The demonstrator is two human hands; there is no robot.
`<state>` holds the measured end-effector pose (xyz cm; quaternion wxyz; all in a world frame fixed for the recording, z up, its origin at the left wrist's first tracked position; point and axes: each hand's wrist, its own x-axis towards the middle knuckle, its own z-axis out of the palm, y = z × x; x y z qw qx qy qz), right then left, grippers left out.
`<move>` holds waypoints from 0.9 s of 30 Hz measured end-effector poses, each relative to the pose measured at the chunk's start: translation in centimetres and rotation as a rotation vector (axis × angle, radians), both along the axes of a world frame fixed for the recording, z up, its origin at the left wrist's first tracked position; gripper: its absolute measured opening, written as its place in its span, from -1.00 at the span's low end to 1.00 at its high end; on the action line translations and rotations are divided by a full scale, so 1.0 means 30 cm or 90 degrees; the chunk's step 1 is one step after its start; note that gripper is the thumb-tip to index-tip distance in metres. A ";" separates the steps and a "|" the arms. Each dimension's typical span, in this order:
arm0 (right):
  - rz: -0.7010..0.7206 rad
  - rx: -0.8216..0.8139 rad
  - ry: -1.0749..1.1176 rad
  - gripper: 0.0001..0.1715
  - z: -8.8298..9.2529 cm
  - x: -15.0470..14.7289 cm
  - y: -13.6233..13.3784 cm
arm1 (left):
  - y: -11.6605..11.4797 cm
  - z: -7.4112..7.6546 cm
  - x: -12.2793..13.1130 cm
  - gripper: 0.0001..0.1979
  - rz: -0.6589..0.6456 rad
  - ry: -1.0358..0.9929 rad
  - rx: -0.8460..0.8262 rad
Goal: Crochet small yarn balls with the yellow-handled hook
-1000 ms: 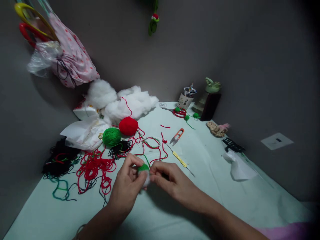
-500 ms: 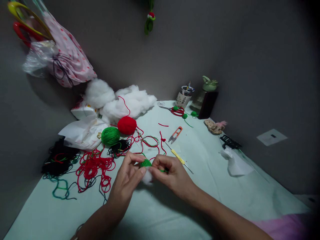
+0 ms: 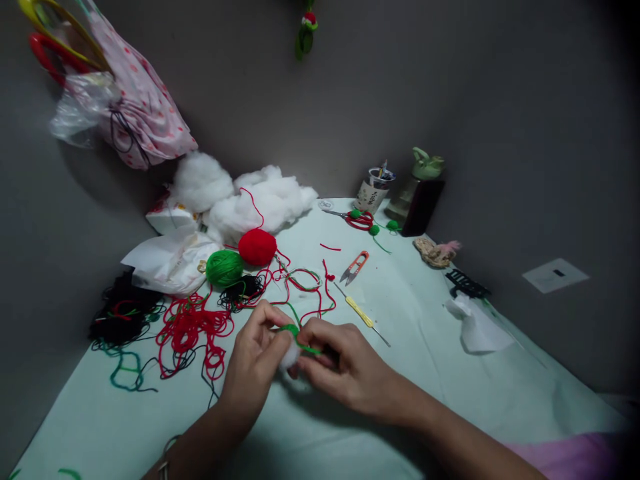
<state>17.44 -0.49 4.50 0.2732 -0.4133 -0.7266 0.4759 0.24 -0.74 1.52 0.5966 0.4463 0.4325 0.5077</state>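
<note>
Between the fingers and thumb of my left hand [image 3: 253, 363] is a small green crochet piece [image 3: 289, 329], with a white tuft of stuffing [image 3: 290, 357] bulging out below it. My right hand [image 3: 350, 367] is closed against the piece's right edge, thumb and forefinger pinched there. A short green yarn strand [image 3: 311, 350] runs from the piece across the right fingers. The fingers partly hide the piece and the stuffing. Just beyond the right hand lies a crochet hook with a yellow handle [image 3: 359, 311], and farther back are orange thread snips [image 3: 355, 267].
Red [image 3: 257, 247] and green [image 3: 225, 268] yarn balls sit before a heap of white stuffing [image 3: 270, 203]. Tangled red yarn [image 3: 193, 327] spreads left. Red-handled scissors [image 3: 360, 220], a pen cup [image 3: 373, 190] and a bottle [image 3: 403, 200] stand at the back. Crumpled tissue [image 3: 480, 328] lies right.
My right fingers have shifted slightly left and down around the piece, and the white stuffing now shows more to the left. The whole view has shifted a little.
</note>
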 end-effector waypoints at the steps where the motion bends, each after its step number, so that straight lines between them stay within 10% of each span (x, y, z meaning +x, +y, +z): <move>1: -0.015 0.015 -0.008 -0.89 -0.007 -0.004 0.002 | -0.002 -0.006 0.002 -0.86 -0.005 -0.008 -0.015; 8: -0.150 0.028 0.005 -0.74 -0.039 0.001 0.025 | -0.015 -0.013 0.008 -0.72 -0.055 -0.057 -0.018; 16: -0.015 -0.086 0.102 -0.75 0.007 0.018 0.026 | 0.003 0.004 -0.001 -0.76 -0.043 -0.007 -0.012; 23: -0.034 -0.046 0.025 -0.75 -0.005 -0.007 -0.006 | 0.012 -0.003 0.007 -0.86 0.036 0.140 0.043; 27: -0.053 0.143 -0.042 -0.79 -0.002 0.011 0.021 | 0.013 -0.011 0.001 -0.85 0.008 0.075 -0.023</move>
